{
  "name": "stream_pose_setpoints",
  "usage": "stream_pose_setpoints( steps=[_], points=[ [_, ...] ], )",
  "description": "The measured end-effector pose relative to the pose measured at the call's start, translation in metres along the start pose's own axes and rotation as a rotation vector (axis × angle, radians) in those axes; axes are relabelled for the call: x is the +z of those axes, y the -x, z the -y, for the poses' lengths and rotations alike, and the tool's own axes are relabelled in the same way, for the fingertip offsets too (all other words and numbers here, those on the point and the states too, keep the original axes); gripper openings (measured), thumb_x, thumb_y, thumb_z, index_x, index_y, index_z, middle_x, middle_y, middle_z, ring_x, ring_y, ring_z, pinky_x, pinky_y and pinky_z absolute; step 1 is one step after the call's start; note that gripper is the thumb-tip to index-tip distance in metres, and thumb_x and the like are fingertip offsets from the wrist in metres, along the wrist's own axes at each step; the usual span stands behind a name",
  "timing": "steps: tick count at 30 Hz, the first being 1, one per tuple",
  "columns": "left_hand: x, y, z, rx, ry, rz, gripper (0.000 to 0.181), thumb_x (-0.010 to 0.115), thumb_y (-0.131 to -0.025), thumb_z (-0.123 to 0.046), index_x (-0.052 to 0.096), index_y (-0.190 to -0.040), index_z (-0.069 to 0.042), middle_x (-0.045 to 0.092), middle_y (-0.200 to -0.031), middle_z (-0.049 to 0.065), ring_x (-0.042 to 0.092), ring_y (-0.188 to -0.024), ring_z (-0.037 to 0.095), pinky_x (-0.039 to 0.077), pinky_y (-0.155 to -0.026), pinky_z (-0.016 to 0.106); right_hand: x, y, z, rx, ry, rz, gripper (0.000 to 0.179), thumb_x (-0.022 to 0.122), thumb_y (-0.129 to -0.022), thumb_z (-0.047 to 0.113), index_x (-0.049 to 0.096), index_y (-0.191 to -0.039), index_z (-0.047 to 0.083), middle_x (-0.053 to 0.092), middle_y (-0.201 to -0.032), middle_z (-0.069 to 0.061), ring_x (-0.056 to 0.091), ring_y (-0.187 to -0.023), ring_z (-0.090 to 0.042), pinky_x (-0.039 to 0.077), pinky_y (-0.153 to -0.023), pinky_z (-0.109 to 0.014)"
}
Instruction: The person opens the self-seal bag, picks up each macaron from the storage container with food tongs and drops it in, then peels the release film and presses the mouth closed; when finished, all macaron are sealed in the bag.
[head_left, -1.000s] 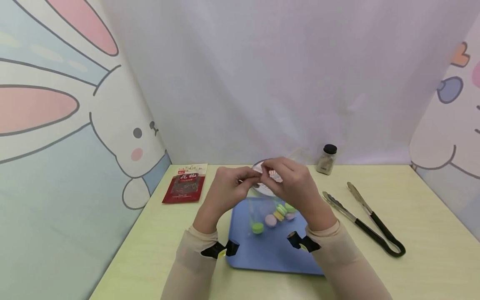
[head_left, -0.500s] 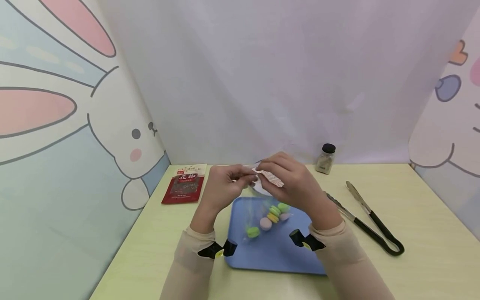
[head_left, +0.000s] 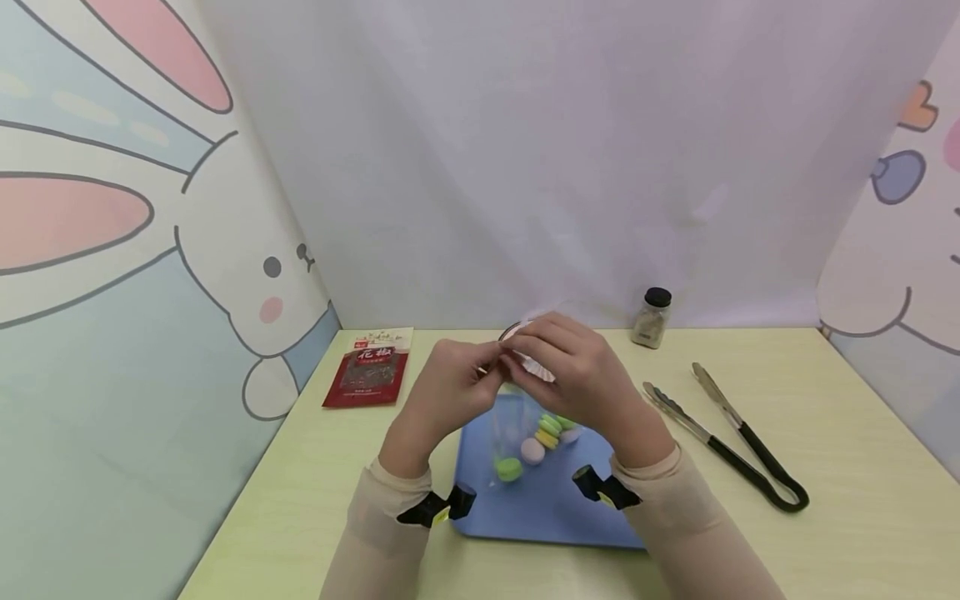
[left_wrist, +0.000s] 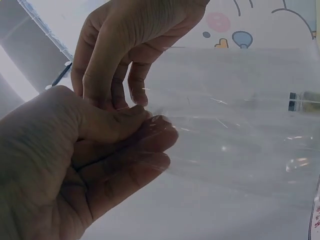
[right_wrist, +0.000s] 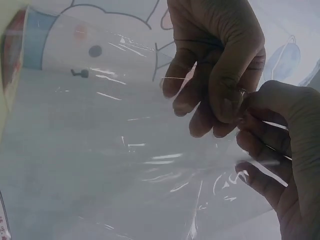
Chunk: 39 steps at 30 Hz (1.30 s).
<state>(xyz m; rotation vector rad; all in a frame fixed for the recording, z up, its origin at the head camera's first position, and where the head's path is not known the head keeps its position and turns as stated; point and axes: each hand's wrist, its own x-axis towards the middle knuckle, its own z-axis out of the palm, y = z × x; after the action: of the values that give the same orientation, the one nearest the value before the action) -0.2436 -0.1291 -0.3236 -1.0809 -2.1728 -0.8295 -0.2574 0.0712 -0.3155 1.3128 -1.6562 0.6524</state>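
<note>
My left hand (head_left: 450,387) and right hand (head_left: 581,379) meet fingertip to fingertip above the far part of a blue tray (head_left: 540,517). Between them they pinch the top of a clear plastic bag (left_wrist: 225,105), which spreads out below the fingers in both wrist views. Through the hanging bag, or right beside it, several macarons show low down: a green macaron (head_left: 509,469) at the left, a pale purple macaron (head_left: 532,451), and a yellow macaron (head_left: 547,439) with green ones next to it. My right hand hides part of the group.
Behind the hands, a dark-rimmed plate (head_left: 513,330) is mostly covered. A red spice packet (head_left: 367,377) lies at the left. Black-handled tongs (head_left: 738,442) lie spread at the right, with a black-capped jar (head_left: 651,319) by the back curtain.
My fingers parted slightly half a second ago, showing a white, red-patterned area behind, and are together again now. The green macaron at the left sits a little lower in view.
</note>
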Motion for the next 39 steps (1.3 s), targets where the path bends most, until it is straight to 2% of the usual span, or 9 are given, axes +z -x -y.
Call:
stream_pose_setpoints(
  steps=[3,7,11,15,18,23,26,31,39],
  points=[
    [-0.001,0.000,-0.004,0.008,-0.065,0.012,0.014,0.062,-0.091,0.000,0.070,-0.088,-0.011,0.039,-0.055,-0.008,0.028,-0.046,0.001,0.027,-0.047,0.019,0.000,0.000,0.001,-0.009,0.012,-0.012,0.011,0.071,-0.091,0.009,0.074,-0.100,0.003,0.070,-0.096,-0.007,0.067,-0.087,-0.022,0.056,-0.075,-0.033],
    [-0.001,-0.001,-0.008,0.008,-0.062,0.021,0.019,0.063,-0.091,0.001,0.064,-0.078,-0.013,0.035,-0.055,-0.008,0.024,-0.048,0.001,0.025,-0.048,0.019,0.001,0.000,0.001,-0.008,0.021,-0.041,0.010,0.066,-0.091,0.006,0.073,-0.095,0.002,0.069,-0.092,-0.006,0.065,-0.081,-0.021,0.054,-0.069,-0.031],
    [-0.001,-0.002,-0.008,-0.001,-0.032,0.016,0.019,0.066,-0.089,0.003,0.069,-0.078,-0.012,0.050,-0.056,-0.007,0.031,-0.047,-0.001,0.031,-0.048,0.017,0.001,-0.001,-0.001,0.008,0.042,-0.065,0.009,0.062,-0.088,0.003,0.071,-0.091,0.003,0.067,-0.087,-0.005,0.062,-0.076,-0.019,0.052,-0.064,-0.030],
    [-0.002,-0.002,-0.006,-0.023,0.009,0.010,0.013,0.070,-0.089,0.002,0.078,-0.087,-0.009,0.071,-0.071,-0.003,0.055,-0.053,0.000,0.044,-0.053,0.015,-0.004,-0.001,-0.005,0.054,0.105,-0.093,0.009,0.061,-0.088,0.004,0.070,-0.087,0.003,0.067,-0.083,-0.006,0.061,-0.074,-0.021,0.051,-0.064,-0.033],
    [-0.003,-0.002,-0.003,-0.040,0.046,0.009,0.010,0.072,-0.089,0.001,0.079,-0.091,-0.007,0.074,-0.078,-0.001,0.066,-0.062,0.005,0.049,-0.057,0.017,-0.012,0.001,-0.011,0.101,0.159,-0.134,0.010,0.062,-0.088,0.006,0.071,-0.085,0.005,0.069,-0.081,-0.006,0.059,-0.076,-0.027,0.047,-0.068,-0.039],
    [-0.005,-0.002,0.000,-0.079,0.051,-0.003,0.008,0.076,-0.089,-0.004,0.080,-0.094,-0.008,0.075,-0.079,-0.001,0.060,-0.060,0.002,0.049,-0.057,0.019,-0.025,0.003,-0.020,0.138,0.199,-0.146,0.007,0.072,-0.081,0.003,0.073,-0.086,0.007,0.070,-0.087,-0.010,0.056,-0.081,-0.036,0.039,-0.071,-0.048],
    [-0.007,-0.001,0.003,-0.116,0.043,-0.007,0.007,0.077,-0.088,-0.006,0.080,-0.094,-0.009,0.075,-0.080,-0.003,0.056,-0.058,0.000,0.048,-0.056,0.021,-0.031,0.005,-0.025,0.155,0.193,-0.131,0.005,0.070,-0.083,0.004,0.073,-0.086,0.006,0.069,-0.089,-0.012,0.056,-0.082,-0.037,0.040,-0.076,-0.050],
    [-0.012,0.002,0.008,-0.169,0.051,-0.012,0.007,0.079,-0.088,-0.010,0.080,-0.094,-0.012,0.075,-0.082,-0.007,0.059,-0.060,-0.001,0.048,-0.055,0.023,-0.040,0.012,-0.033,0.217,0.170,-0.141,0.015,0.061,-0.092,0.009,0.072,-0.087,0.002,0.066,-0.089,-0.014,0.057,-0.086,-0.036,0.044,-0.079,-0.045],
    [-0.020,0.004,0.010,-0.168,0.024,-0.065,0.008,0.079,-0.088,-0.010,0.081,-0.093,-0.015,0.075,-0.081,-0.008,0.058,-0.058,-0.001,0.046,-0.052,0.023,-0.057,0.024,-0.043,0.337,0.183,-0.167,0.012,0.061,-0.090,0.006,0.072,-0.091,0.000,0.068,-0.088,-0.013,0.059,-0.079,-0.022,0.045,-0.072,-0.026]
  ],
)
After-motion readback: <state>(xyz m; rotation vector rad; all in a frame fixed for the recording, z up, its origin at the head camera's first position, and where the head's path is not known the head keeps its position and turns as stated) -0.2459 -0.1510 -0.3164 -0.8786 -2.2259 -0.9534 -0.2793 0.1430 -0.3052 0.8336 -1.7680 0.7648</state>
